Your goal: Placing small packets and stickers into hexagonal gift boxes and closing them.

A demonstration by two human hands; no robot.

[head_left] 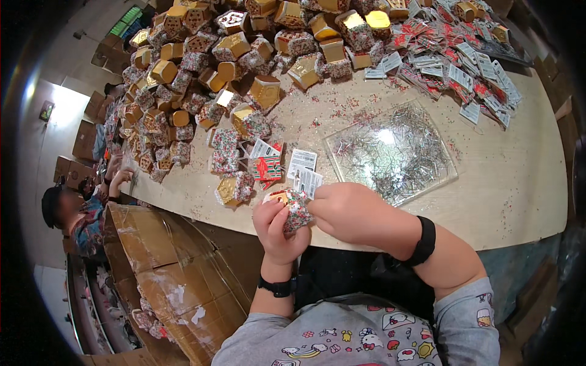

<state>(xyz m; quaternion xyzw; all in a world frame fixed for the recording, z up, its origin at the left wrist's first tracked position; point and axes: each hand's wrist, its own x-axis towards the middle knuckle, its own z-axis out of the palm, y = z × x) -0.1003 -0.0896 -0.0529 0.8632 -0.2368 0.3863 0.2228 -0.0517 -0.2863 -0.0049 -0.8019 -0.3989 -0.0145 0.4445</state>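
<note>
My left hand [281,232] is closed around a small house-shaped ornament [298,215] with gold walls and a roof coated in red, green and white beads. Against its right side, the fingers of my right hand [351,210] are pinched together; whatever they hold is hidden. Just beyond lie loose white printed tags [303,165] and a red-and-green striped tag [267,169]. Another gold ornament [235,189] rests left of them. A clear shallow tray [351,161] of loose silvery pins sits beyond my right hand.
A large heap of similar ornaments [201,61] covers the far left and middle of the table. Bundled tags [452,73] pile up at the far right. An opened cardboard box [177,268] stands at my left. Another person [85,213] sits at the left edge.
</note>
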